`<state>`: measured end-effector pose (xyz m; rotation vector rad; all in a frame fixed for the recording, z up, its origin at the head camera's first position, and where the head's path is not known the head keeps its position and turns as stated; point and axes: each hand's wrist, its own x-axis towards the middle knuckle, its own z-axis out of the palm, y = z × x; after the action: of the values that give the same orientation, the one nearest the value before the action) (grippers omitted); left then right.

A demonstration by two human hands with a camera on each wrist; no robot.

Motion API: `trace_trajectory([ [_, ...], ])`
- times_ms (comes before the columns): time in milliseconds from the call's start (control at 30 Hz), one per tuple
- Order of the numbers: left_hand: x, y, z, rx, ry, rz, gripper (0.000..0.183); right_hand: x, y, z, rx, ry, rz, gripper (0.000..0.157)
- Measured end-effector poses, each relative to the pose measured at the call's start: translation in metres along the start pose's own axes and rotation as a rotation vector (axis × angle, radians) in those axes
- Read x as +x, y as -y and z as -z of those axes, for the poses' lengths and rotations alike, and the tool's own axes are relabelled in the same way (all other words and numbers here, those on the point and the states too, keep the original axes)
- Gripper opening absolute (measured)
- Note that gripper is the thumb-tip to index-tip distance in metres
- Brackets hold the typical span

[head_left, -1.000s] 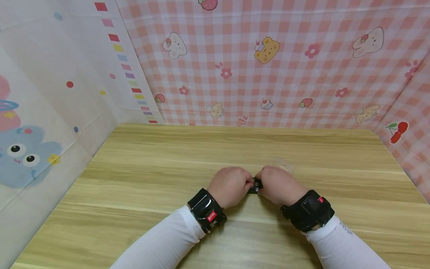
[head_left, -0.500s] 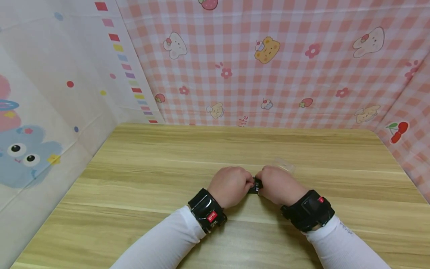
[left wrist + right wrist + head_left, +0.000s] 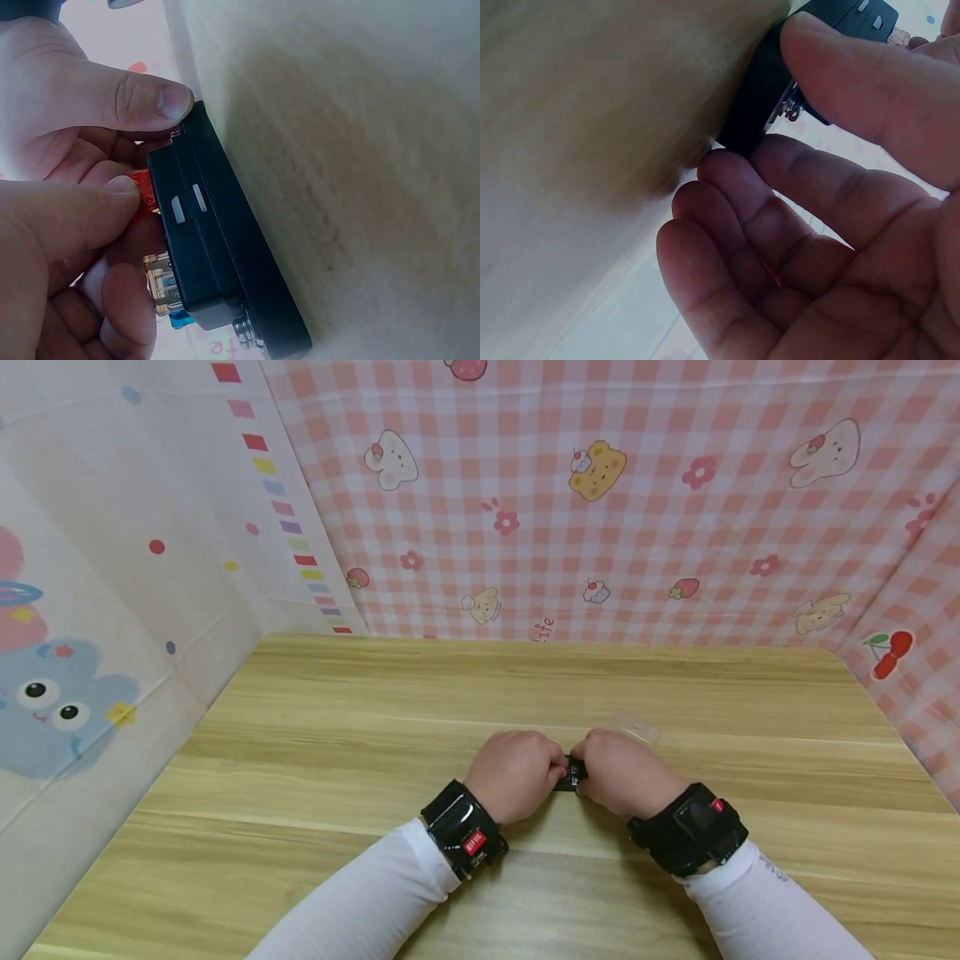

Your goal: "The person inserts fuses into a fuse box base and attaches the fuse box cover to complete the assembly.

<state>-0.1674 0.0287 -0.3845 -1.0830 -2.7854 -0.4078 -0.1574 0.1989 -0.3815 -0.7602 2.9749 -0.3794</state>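
A black fuse block (image 3: 572,773) lies on the wooden table between both hands. My left hand (image 3: 514,777) pinches a red blade fuse (image 3: 145,190) that stands in the block's top. Beside it sit a tan fuse (image 3: 160,283) and a blue fuse (image 3: 181,319), partly behind fingers. My right hand (image 3: 628,772) holds the block's right end, thumb on its upper side and index finger at the end face. Its other fingers curl near the tabletop. A metal screw terminal (image 3: 789,106) shows at that end of the block.
A clear plastic piece (image 3: 636,727) lies on the table just beyond my right hand. Behind the wooden table (image 3: 360,693) hangs a pink checked cloth (image 3: 525,560), with a white patterned cloth (image 3: 202,577) at the left.
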Motion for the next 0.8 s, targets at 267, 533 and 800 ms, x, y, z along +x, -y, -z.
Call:
trace_trajectory([
  [267,0.0000,0.0004,-0.0009,0.006,-0.009,0.000,0.009,-0.0001,-0.0005,-0.0003,0.001,-0.005,0.002,0.019],
  [533,0.0002,-0.0001,-0.0004,0.005,-0.011,0.000,0.010,0.0001,-0.0002,0.0001,0.009,-0.001,-0.007,0.018],
  [800,0.0006,0.0007,-0.0013,0.004,-0.007,-0.002,0.011,0.0002,-0.0005,-0.0005,0.009,-0.007,-0.003,0.018],
])
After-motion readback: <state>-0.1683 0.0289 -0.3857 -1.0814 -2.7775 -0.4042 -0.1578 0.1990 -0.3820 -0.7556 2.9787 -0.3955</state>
